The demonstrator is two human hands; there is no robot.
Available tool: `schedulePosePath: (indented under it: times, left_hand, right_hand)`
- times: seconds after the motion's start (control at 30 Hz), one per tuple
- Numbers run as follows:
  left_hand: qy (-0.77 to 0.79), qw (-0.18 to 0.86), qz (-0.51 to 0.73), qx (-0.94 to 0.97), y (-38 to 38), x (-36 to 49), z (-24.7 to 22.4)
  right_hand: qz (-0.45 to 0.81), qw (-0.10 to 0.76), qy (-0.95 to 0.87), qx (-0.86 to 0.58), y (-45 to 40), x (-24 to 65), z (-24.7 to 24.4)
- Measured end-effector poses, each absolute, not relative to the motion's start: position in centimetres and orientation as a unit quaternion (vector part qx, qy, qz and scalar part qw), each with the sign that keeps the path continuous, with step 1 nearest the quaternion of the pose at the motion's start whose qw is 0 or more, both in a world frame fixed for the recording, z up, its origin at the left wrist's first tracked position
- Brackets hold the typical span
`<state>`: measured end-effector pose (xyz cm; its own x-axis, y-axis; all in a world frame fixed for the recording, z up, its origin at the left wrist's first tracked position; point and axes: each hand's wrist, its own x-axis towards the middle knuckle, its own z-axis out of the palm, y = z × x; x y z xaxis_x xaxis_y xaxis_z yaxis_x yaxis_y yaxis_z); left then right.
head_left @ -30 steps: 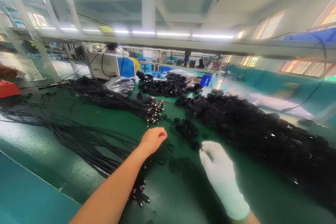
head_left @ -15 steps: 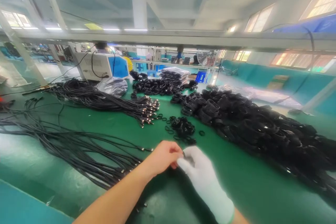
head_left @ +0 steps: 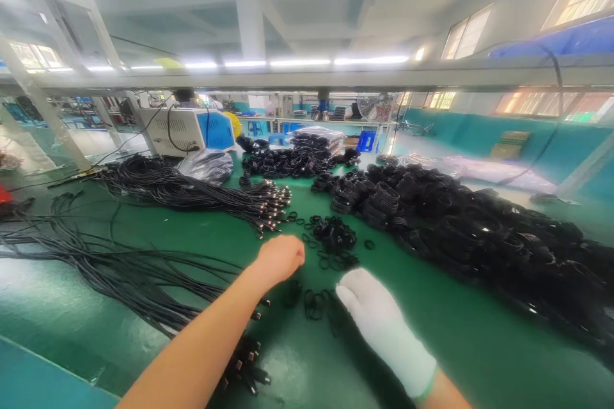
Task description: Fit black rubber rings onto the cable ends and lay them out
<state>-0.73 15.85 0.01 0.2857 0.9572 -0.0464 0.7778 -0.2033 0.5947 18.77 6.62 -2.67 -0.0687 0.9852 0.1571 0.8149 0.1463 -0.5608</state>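
My bare left hand [head_left: 282,259] is closed above the green table [head_left: 403,339], by the ends of a row of black cables [head_left: 158,287]. Its fingertips are turned away, so what it holds is hidden. My right hand [head_left: 371,300], in a white glove, has its fingers pressed together; I cannot make out anything in them. Between and below the hands lie a few black loops [head_left: 314,304], partly blurred. Just beyond is a small heap of black rings [head_left: 333,233].
A second bundle of black cables [head_left: 192,195] with metal plug ends lies at the back left. Coiled black cables [head_left: 460,223] form a long pile on the right. Behind stand a white and blue machine [head_left: 185,131] and a grey plastic bag [head_left: 206,166]. A shelf beam [head_left: 307,80] crosses overhead.
My hands have come apart from where they met. The left moved left and slightly up; the right moved slightly right. Black loops now show on the table between them.
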Motion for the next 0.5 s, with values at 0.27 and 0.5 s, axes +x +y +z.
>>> schedulePosePath:
  times: [0.27,0.5]
  left_hand:
    - [0.588,0.268,0.164,0.745,20.2,2.2,-1.6]
    - [0.443,0.511,0.175,0.716,14.8,1.3,0.3]
  right_hand:
    - [0.068,0.261,-0.681,-0.68,6.8,19.0,-3.5]
    - [0.245,0.474,-0.595,-0.601,6.5,18.5,-2.5]
